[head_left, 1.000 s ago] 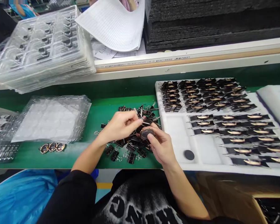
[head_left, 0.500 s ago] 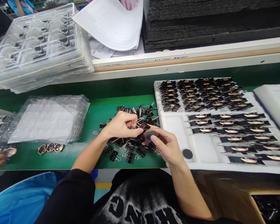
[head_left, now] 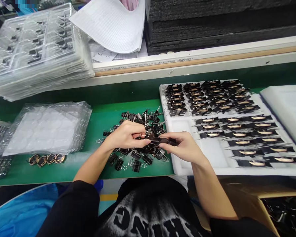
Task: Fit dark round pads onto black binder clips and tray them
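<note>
Over a heap of black binder clips [head_left: 135,154], my two hands meet. My left hand [head_left: 128,134] is closed, its thumb and fingers pinching a binder clip [head_left: 151,136] by its wire handles. My right hand [head_left: 184,147] is closed around a round dark piece [head_left: 164,140], seen edge-on between thumb and fingers. The clip's mouth faces this piece; whether the two touch is hard to tell. To the right lies a white foam tray [head_left: 212,158], bearing rows of gold-edged round pieces clamped in binder clips [head_left: 238,135].
Several gold-rimmed dark round pieces [head_left: 51,158] lie on the green bench at left, before stacked clear plastic trays [head_left: 46,128]. More clear trays [head_left: 39,52], papers [head_left: 113,26] and black foam blocks [head_left: 212,26] occupy the shelf. An open box [head_left: 286,210] of black clips stands lower right.
My right hand has turned the round piece edge-on. The black disc that lay on the foam tray is no longer there. A co-worker's hand has left the left edge, where another round piece now lies.
</note>
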### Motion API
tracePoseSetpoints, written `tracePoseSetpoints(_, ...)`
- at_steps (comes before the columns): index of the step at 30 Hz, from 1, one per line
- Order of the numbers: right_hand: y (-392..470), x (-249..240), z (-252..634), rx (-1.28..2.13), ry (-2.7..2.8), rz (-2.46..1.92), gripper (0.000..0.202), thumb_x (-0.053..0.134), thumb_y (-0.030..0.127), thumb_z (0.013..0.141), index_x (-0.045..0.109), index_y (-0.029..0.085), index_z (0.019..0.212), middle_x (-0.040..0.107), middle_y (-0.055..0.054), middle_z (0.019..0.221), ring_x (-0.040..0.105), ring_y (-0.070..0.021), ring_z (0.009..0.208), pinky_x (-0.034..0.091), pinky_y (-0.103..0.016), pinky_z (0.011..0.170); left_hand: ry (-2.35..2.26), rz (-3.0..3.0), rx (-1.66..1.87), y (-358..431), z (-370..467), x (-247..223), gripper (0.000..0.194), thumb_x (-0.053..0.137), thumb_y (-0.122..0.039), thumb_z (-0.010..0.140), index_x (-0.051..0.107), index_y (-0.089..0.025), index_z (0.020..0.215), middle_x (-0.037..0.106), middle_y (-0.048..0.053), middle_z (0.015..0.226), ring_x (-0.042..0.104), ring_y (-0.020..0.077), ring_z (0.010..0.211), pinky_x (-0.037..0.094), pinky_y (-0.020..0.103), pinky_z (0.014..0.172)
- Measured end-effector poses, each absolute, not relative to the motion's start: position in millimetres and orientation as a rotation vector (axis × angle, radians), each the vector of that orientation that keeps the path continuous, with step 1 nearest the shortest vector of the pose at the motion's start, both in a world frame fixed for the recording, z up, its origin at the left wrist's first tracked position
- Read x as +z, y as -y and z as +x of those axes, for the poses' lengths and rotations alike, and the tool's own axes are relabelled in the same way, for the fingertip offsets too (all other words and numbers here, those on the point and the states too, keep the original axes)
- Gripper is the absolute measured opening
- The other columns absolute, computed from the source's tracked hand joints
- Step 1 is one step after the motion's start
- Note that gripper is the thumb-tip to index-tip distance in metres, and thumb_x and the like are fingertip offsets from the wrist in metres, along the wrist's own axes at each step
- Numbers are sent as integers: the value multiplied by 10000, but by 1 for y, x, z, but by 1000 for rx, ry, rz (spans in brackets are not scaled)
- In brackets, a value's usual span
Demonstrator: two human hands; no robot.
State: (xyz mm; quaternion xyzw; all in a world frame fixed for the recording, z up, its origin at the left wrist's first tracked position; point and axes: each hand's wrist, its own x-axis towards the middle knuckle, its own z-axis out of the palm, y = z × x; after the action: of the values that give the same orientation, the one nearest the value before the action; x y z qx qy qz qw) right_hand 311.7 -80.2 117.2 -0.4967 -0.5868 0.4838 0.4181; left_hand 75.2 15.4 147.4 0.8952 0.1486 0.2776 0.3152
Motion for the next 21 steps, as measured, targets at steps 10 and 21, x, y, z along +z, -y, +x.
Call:
tracePoseSetpoints(10, 82, 118, 312, 1208, 1574, -1235, 172, 788, 344, 831, 799, 179, 880, 693, -2, 665, 583, -133, 555, 450, -258, 506, -325, 2366, 650, -15, 76, 148, 387, 647, -276, 931, 389, -205, 650, 353, -71, 605, 327, 80, 532, 273, 247, 505)
tracePoseSetpoints(21, 82, 122, 316, 470, 1906, -1281, 185, 638, 319, 975, 791, 249, 1052, 793, -67, 1075, 750, -258, 940, 593, -389, 773, -673, 1981, 398, -2, 83, 149, 539, 460, -484, 1009, 444, -197, 1466, 711, 20, 859, 649, 122, 604, 450, 222, 541)
